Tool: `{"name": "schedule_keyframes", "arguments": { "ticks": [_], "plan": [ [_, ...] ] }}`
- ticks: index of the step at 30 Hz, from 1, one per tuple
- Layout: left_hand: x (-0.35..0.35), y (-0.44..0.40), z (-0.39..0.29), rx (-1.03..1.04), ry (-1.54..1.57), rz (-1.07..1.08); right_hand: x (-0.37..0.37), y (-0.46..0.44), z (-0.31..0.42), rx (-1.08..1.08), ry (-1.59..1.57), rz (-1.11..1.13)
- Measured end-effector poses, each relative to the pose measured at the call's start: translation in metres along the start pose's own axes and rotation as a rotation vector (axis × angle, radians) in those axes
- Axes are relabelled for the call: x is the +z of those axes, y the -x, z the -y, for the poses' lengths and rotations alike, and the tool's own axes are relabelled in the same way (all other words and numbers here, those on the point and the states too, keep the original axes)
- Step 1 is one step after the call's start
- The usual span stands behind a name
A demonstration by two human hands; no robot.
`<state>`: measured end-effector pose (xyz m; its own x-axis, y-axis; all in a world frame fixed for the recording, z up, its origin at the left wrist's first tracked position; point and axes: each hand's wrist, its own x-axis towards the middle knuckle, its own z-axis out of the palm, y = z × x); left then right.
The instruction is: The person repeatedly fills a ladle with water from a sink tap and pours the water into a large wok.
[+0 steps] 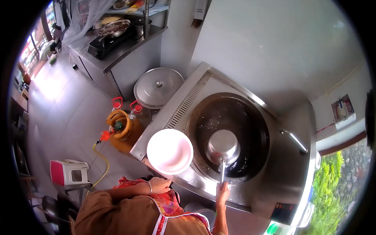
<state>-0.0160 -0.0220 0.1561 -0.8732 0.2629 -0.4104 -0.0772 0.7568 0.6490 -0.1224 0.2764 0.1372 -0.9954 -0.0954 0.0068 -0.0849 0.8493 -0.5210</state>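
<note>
My right hand point(223, 194) is wrapped round the handle of a metal dipper point(222, 145). The dipper's round bowl is over the large dark wok point(258, 168), which is set into a steel stove and has some liquid in it. Whether the dipper touches the liquid I cannot tell. My left hand point(159, 185) is curled closed in front of the red flowered apron point(172, 205), with no object visible in it. Just beyond that hand, a white bowl point(170, 151) rests at the stove's front left corner; the hand is apart from it.
An orange gas cylinder point(135, 135) with a yellow hose stands left of the stove. Behind it is a large lidded metal pot point(158, 88). A tap point(293, 139) sits at the stove's right. A white and pink stool point(69, 172) is on the floor. A steel counter point(82, 47) holds a burner.
</note>
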Motion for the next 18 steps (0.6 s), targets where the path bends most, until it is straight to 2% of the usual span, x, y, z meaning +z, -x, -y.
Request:
{"name": "schedule_keyframes", "arguments": {
  "ticks": [5,8,14,18],
  "plan": [
    [-0.003,0.013,0.011,-0.005,0.056,0.026,0.039,-0.031,0.042,-0.033,-0.140,0.061],
    [-0.006,0.027,0.024,-0.069,0.036,0.015,0.062,-0.056,0.071,-0.203,-0.161,0.029],
    [-0.004,0.051,0.056,-0.124,0.073,-0.085,0.083,-0.093,0.101,-0.326,-0.059,0.077],
    [-0.001,0.062,0.068,-0.251,0.093,-0.129,0.094,-0.101,0.104,-0.423,-0.007,0.084]
  ]
}}
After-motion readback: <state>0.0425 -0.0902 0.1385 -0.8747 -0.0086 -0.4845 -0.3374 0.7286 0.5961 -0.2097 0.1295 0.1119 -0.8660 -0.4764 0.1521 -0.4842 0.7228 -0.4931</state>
